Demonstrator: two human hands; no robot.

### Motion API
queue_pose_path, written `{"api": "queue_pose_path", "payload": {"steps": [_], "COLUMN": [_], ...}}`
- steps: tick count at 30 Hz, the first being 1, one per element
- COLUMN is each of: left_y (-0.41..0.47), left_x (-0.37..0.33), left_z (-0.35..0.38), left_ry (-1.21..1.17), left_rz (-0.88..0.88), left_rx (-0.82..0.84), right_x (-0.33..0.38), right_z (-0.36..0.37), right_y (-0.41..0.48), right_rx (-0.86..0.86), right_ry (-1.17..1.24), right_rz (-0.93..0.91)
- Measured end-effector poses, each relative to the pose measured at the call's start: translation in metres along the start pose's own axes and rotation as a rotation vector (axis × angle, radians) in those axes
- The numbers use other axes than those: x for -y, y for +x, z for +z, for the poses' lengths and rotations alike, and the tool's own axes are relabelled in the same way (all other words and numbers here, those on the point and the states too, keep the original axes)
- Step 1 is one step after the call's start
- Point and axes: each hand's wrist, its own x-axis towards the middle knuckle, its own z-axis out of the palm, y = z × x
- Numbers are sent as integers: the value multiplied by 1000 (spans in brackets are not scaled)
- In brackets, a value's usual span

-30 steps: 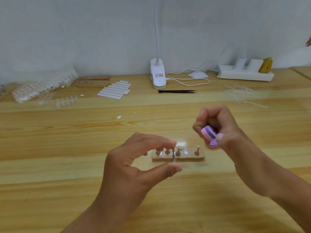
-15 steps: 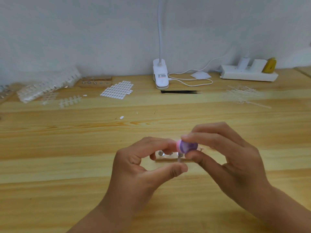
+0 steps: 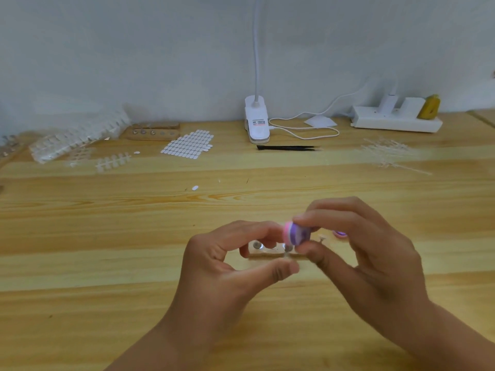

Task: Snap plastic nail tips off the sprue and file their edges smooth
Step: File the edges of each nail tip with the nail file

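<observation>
**Filing stage, left to right.** At 10 o'clock on the table (image 3: 80,263), uncut sprues (image 3: 112,162) lie well apart from the work. At centre, the left hand (image 3: 222,266) pinches a small peg (image 3: 287,251) between thumb and forefinger, just above the wooden holder (image 3: 263,251). The nail tip it should carry is too blurred to make out. The right hand (image 3: 375,258), a second ago apart at 3 o'clock, has closed in. It grips the pink-and-purple file block (image 3: 296,233), which now meets the left forefinger. Filing appears to be starting.
</observation>
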Motion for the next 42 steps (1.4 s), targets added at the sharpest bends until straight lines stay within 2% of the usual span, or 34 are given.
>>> {"api": "queue_pose_path", "payload": {"steps": [3,7,11,15,20,23,28,32,35,37,40,42], "left_y": [-1,0,-2,-1,-3,-2,-3,-2,-3,-3,-3,-2], "left_x": [-1,0,-2,0,-2,-2,-2,-2,-3,-4,-1,-2], "left_z": [0,-2,1,-1,0,-2,0,-3,-2,-2,-5,-4], "left_ry": [-2,-25,15,28,88,85,114,108,127,132,107,112], "left_rz": [17,-27,21,-28,41,18,54,33,57,64,35,26], "left_rx": [10,-14,23,-5,8,-24,13,-14,2,4,-21,-12], "right_x": [-2,-3,-1,-6,-3,-8,-3,-9,-3,-6,-15,-10], "right_z": [0,-2,1,-2,0,-5,1,-4,3,1,-5,-2], "right_y": [-3,-1,-4,-3,-4,-2,-4,-2,-4,-5,-2,-1], "right_rx": [36,2,31,35,38,19,65,30,39,74,46,19], "right_ry": [-56,-75,-70,-99,-64,-89,-33,-96,-18,-67,-142,-107], "right_rz": [-73,-13,-113,-58,-130,-79,-183,-116,-171,-194,-112,-132]}}
